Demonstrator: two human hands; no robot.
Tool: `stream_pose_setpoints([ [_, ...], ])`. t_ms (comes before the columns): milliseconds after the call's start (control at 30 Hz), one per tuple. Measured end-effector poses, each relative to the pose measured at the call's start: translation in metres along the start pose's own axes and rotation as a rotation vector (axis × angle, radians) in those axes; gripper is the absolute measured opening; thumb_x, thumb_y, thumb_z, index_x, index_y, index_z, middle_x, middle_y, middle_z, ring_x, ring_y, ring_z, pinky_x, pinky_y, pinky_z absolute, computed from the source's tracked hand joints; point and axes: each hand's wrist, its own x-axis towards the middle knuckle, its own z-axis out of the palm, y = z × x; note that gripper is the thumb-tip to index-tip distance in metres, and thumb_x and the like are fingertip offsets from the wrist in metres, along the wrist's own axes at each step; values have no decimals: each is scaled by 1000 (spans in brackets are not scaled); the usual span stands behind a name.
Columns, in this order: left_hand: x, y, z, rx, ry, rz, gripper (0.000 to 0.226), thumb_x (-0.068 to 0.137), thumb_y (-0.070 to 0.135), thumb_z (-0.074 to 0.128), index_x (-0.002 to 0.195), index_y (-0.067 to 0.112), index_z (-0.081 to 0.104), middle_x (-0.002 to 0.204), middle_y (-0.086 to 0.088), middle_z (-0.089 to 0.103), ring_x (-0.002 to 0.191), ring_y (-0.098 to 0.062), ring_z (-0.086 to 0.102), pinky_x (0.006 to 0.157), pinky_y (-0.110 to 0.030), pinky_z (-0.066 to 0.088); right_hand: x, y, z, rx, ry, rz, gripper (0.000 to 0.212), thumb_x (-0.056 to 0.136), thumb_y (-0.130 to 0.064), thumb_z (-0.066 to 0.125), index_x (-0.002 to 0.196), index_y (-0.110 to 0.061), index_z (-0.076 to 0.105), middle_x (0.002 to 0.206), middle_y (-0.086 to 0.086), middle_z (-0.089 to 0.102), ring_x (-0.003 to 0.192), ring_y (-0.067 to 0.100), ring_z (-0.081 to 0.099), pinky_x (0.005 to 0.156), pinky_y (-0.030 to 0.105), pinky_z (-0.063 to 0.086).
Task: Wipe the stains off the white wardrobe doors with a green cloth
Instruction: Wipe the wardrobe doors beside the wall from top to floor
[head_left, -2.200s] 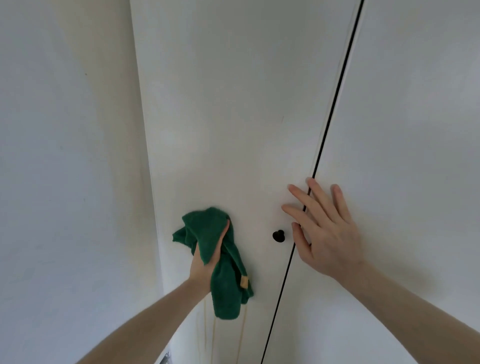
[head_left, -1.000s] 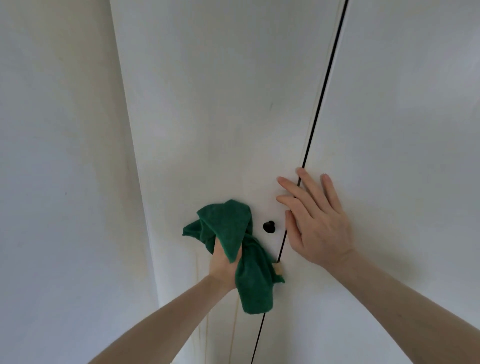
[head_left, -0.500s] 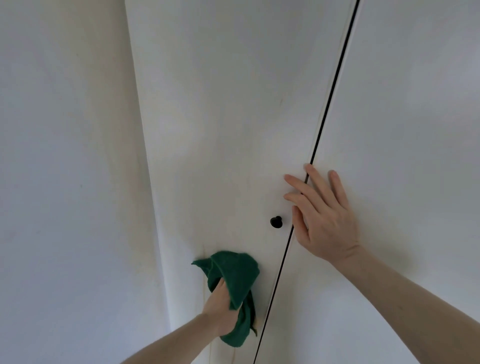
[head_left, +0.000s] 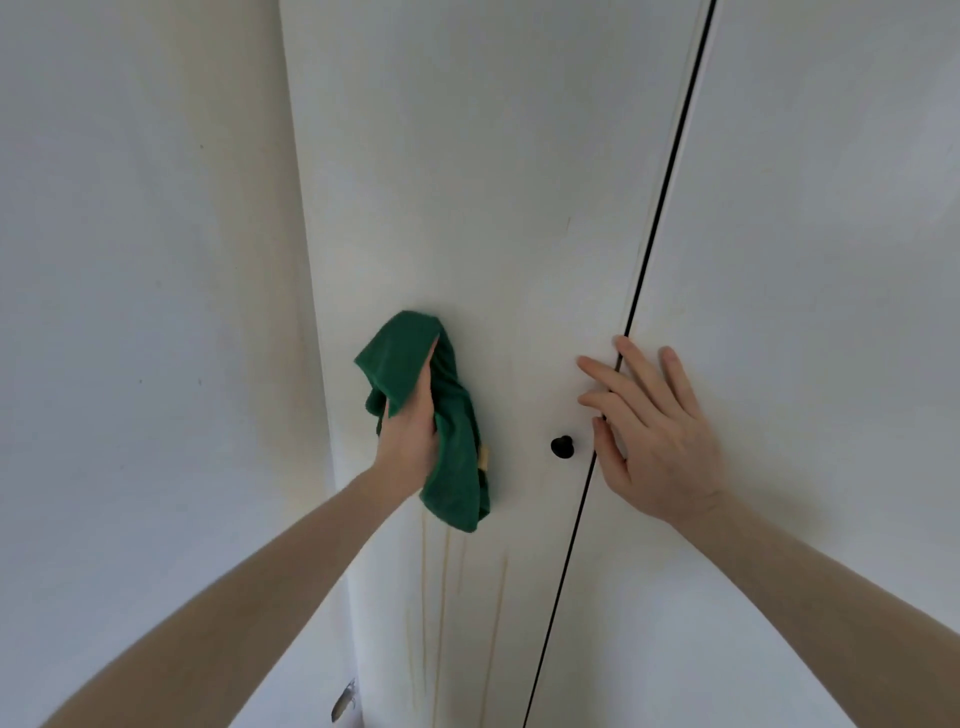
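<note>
The cloth (head_left: 447, 415) is gripped in the left hand (head_left: 408, 441), whose fingers are curled round a bunched fold of it; one fingertip shows through at the upper edge of the fabric. The cloth is held against the left door (head_left: 467, 208), to the left of the knob (head_left: 562, 447) and slightly above it. Its upper part is wrapped over the hand, while a longer tail hangs down past the wrist along the door. A small tan tag (head_left: 483, 457) is seen on the hanging part.

Below the cloth, several thin yellowish streaks (head_left: 441, 597) are seen running down the left door towards the bottom edge of the view.

The right hand (head_left: 654, 431) is laid flat, with fingers straight and slightly spread, and nothing is held in it. The palm rests on the right door (head_left: 831, 260), while the fingertips reach across the dark gap (head_left: 660, 208) between the doors, so that two of them touch the edge of the left door. The thumb lies just beside the knob, apart from it.

The knob is small, round and dark, set near the inner edge of the left door. To the left of that door a plain white wall (head_left: 145, 312) is seen. Low down at the door's outer edge a small metal part (head_left: 343, 701) is visible; what it is cannot be told.
</note>
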Motion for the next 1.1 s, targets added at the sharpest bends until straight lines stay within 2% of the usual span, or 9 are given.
stream_pose_setpoints([
  [67,4,1,10,15,35,13,80,66,95,62,123,37,62,110,7,70,105,-14,67,90,-34,52,0,0,1,-7,8,-4,18,95,-9,59,105,-11,73,148,2,59,151,31,39,123,58,27],
  [167,7,-27,12,-73,73,-82,93,50,97,67,114,29,64,103,-4,70,93,-19,69,87,-42,58,0,1,3,-18,18,-8,17,95,-10,59,104,-11,73,147,2,60,151,31,39,123,58,27],
  [300,6,-80,0,-82,149,-162,94,49,95,67,111,25,62,101,-5,71,96,-25,70,91,-49,58,0,1,6,-35,47,-8,16,93,-10,61,101,-12,74,145,2,62,148,32,43,121,59,30],
  [433,2,-135,-23,40,160,-255,92,52,91,62,113,22,61,104,-12,73,99,-32,71,93,-52,58,-1,3,11,-57,68,-27,16,93,-11,61,98,-13,75,144,1,63,147,33,45,121,58,30],
  [567,-12,-175,-45,209,219,-352,61,87,75,59,109,18,61,93,-10,71,84,-27,68,78,-41,55,-2,5,13,-77,76,-41,14,91,-11,63,97,-14,76,143,1,64,147,34,45,120,60,33],
  [700,-20,-197,-61,430,207,-372,77,74,97,39,106,29,60,91,-3,74,86,-26,71,88,-49,58,-1,4,15,-83,66,-38,15,92,-11,62,97,-14,75,143,0,63,147,34,44,120,60,32],
  [833,-33,-178,-57,427,184,-380,77,82,92,39,102,22,63,88,-6,75,79,-27,72,77,-42,59,-2,5,13,-71,46,-29,15,92,-11,61,98,-14,75,145,-1,62,148,33,43,121,60,31],
  [1000,-37,-137,-52,143,80,-397,71,76,82,66,99,15,59,77,-1,54,72,-20,54,66,-36,49,-2,4,8,-44,29,-21,17,94,-11,58,99,-14,74,146,-1,61,150,31,40,123,58,28],
  [1100,-42,-92,-19,-19,12,-307,79,64,80,77,106,14,64,82,-4,61,77,-21,60,76,-41,57,-1,3,5,-33,23,-20,16,94,-11,58,99,-14,74,145,-1,62,151,31,39,124,57,27],
])
